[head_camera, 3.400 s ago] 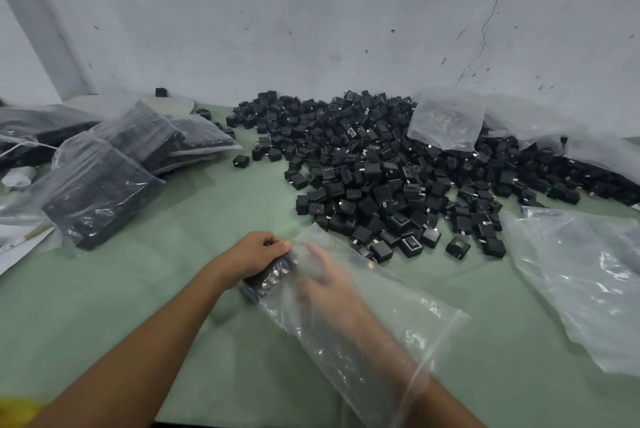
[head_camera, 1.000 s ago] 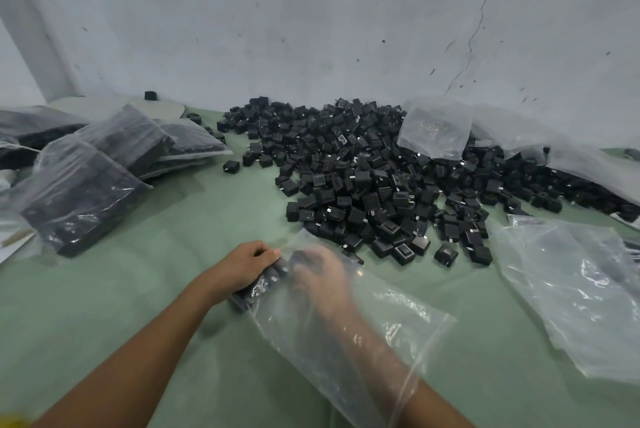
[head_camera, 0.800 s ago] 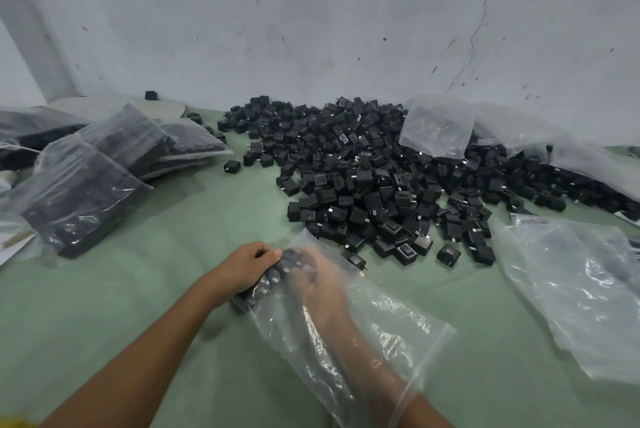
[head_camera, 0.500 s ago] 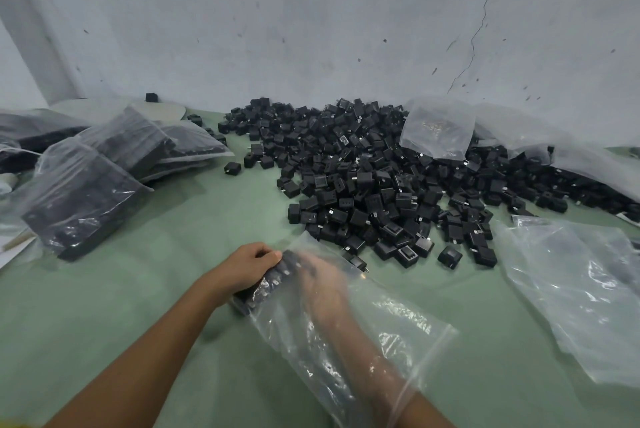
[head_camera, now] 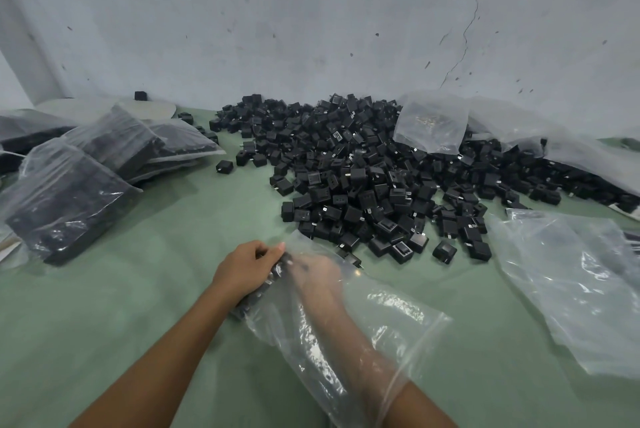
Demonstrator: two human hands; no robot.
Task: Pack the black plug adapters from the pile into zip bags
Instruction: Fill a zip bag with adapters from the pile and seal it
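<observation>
A big pile of black plug adapters covers the back of the green table. In front of it lies a clear zip bag with its mouth toward me. A row of adapters sits at its closed far-left end. My left hand curls over that end from outside, gripping the plastic and the adapters under it. My right hand is deep inside the bag, reaching toward that row. The plastic blurs its fingers, so their pose is unclear.
Filled bags of adapters are stacked at the left, with more behind. Empty clear bags lie at the right. Another bag rests on the pile against the grey wall. One loose adapter lies apart.
Both hands stay at the bag's closed end. My right hand shifts slightly inside the bag against the row of adapters. The pile and other bags are unchanged.
</observation>
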